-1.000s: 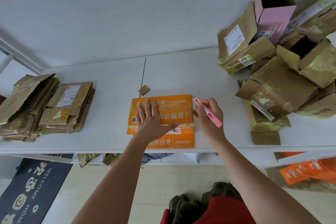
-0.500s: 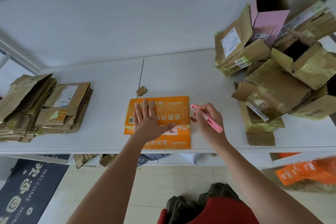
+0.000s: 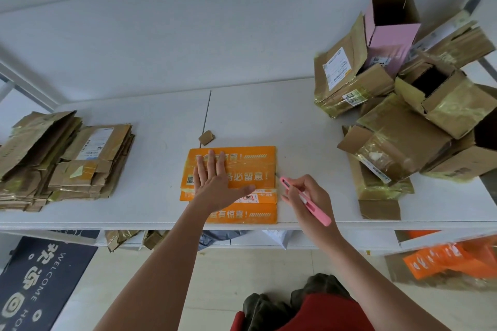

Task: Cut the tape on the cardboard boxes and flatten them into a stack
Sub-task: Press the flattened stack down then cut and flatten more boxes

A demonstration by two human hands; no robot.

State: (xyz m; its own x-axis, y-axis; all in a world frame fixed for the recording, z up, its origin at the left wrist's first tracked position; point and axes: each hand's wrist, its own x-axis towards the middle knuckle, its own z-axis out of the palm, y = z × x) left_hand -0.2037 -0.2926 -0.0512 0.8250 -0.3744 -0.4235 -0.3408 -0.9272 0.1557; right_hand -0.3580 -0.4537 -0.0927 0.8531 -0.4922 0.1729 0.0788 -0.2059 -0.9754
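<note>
My right hand has its fingers curled round the pink cutter, held like a pen with the tip aimed up and to the left. That tip sits just beside the right edge of the orange box, level with the clear tape band that runs left to right across its top. The box lies flat on the counter near its front edge, its long axis across my body, so the seam I judge I must slit runs away leftward from the blade. My left hand lies open and flat on the box's left half, fingers straight and thumb spread out, pressing it down; it is on the box while the right is only beside it.

White Chinese characters cross the orange lid, partly under my palm, with a barcode by my little finger. To the left sits the flattened stack; to the right the heap of taped boxes, one pink, one label reading "12". The mat on the floor reads "WELCOME".
</note>
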